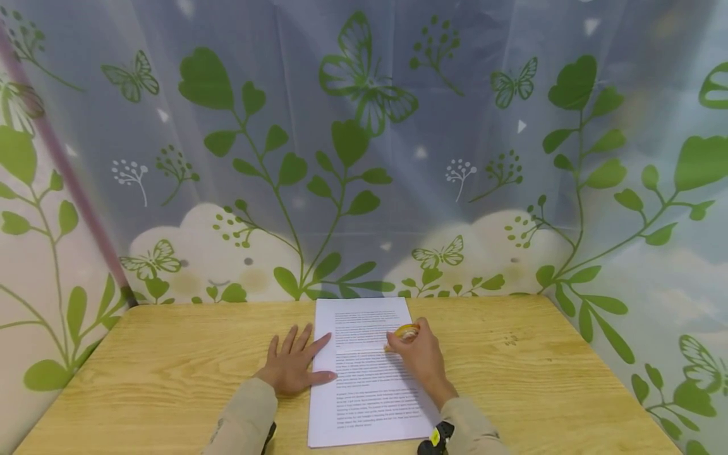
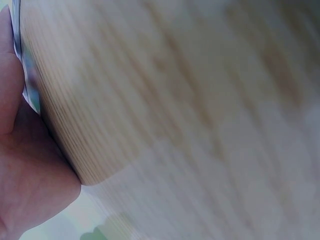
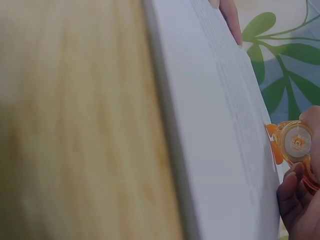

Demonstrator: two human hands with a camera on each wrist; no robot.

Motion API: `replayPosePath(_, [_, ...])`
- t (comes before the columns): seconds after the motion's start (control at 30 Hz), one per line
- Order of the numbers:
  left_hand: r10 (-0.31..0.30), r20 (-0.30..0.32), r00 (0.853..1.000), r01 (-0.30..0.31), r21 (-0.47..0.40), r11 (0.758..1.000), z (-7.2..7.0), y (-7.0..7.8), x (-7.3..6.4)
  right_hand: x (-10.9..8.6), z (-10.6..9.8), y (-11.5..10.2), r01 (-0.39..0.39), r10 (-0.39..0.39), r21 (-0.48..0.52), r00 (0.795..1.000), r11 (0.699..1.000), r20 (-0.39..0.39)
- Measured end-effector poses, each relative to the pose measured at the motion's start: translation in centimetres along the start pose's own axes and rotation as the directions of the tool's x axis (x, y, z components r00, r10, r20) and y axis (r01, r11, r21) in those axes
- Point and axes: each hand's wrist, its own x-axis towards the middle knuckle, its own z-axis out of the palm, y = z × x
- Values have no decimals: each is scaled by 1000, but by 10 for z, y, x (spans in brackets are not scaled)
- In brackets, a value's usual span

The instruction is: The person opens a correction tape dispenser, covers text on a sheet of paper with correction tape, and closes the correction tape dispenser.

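Dispenser (image 3: 296, 141) is showing as a small orange, partly see-through body with a pale round hub carrying lettering too small to read, its orange tip end facing the page; it is sitting at the right-hand part of the printed paper (image 1: 370, 373), above the middle of the sheet; the paper is lying lengthwise on the wood-grain table (image 1: 188, 360), white with dense dark text, its edge appearing thick in the right wrist view; a pale band is running across the text level with the dispenser.

Right hand (image 1: 423, 354) is gripping the dispenser, thumb and fingers closing round its body with no spare gap; left hand (image 1: 292, 366) is holding nothing, its fingers spreading wide, thumb and index finger resting on the left margin of the paper, the other fingers lying over the table beside it.

Left hand is lying palm down, back upward, fingers pointing away from the wearer; right hand is reaching in from the lower right, wrist bending inward toward the page; both forearms are slanting inward in beige sleeves (image 1: 244, 417), a black wrist device (image 1: 436, 437) showing at the right cuff; a leaf-print curtain (image 1: 364, 189) is hanging behind.
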Motion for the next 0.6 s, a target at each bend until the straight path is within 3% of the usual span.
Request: replayPosePath(0.6, [9,9,1000,-9,-1,1000,-3,1,-2,2,-17,9,-17,17,92,1000,996,-6])
